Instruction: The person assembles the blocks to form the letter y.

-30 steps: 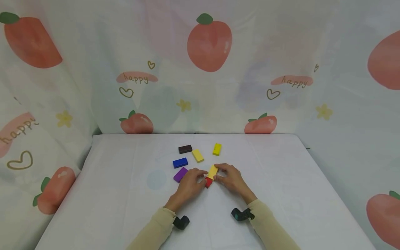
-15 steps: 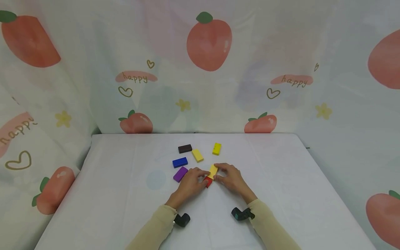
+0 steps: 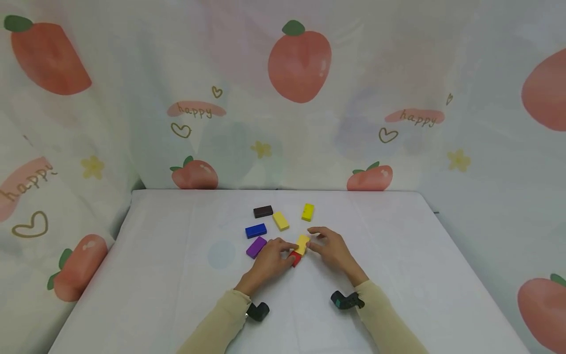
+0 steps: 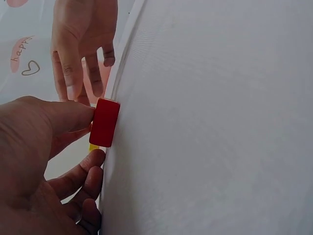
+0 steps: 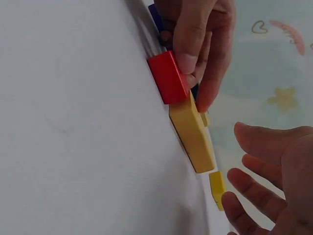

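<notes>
A glossy red rectangular block (image 5: 167, 78) is resting under the thumb of the left hand (image 3: 270, 258), which is holding it in a pinch, the index finger reaching along to a pale-yellow rectangular block (image 5: 192, 134). The 2 blocks are touching end to end on the white-covered table (image 3: 420, 275). The right hand (image 3: 331, 248) is hovering just beside the pale-yellow block, its thumb and fingers standing apart and holding nothing. Beyond the hands, 5 more blocks are lying loose: purple (image 3: 256, 247), blue, dark brown, another pale yellow and bright yellow. On the peach-printed white backdrop (image 3: 300, 162), "happy" is showing 2 times at the back and again, partly cut, at the left. Both beige-sleeved forearms (image 3: 391, 317) are slanting inward from the near edge, black wrist cameras (image 3: 258, 311) sitting at the cuffs.
</notes>
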{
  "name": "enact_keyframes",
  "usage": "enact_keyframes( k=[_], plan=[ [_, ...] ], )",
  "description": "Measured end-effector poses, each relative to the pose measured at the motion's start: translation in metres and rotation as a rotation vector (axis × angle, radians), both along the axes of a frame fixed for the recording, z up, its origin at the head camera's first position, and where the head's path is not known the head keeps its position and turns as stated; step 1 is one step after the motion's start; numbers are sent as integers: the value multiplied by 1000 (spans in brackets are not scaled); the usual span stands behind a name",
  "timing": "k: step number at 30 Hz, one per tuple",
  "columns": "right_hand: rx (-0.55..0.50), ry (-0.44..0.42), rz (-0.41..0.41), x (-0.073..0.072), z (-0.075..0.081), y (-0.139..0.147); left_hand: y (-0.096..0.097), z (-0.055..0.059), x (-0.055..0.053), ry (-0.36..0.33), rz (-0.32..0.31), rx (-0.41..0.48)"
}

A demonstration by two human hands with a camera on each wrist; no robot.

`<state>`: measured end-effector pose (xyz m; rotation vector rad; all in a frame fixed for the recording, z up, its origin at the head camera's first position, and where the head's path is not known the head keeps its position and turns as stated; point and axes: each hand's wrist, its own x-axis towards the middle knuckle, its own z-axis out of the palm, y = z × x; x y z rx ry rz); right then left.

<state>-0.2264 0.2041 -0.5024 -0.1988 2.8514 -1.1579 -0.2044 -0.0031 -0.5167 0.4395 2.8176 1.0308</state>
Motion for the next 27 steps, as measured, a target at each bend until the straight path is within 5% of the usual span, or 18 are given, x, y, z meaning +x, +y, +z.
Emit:
enact_keyframes(
  k=[14, 27],
  plan=[
    [-57, 42, -75, -43, 7, 14, 2, -3, 0, -20, 23, 31],
    [-123, 23, -137, -66, 5, 10, 3, -7, 0, -51, 33, 46]
  ],
)
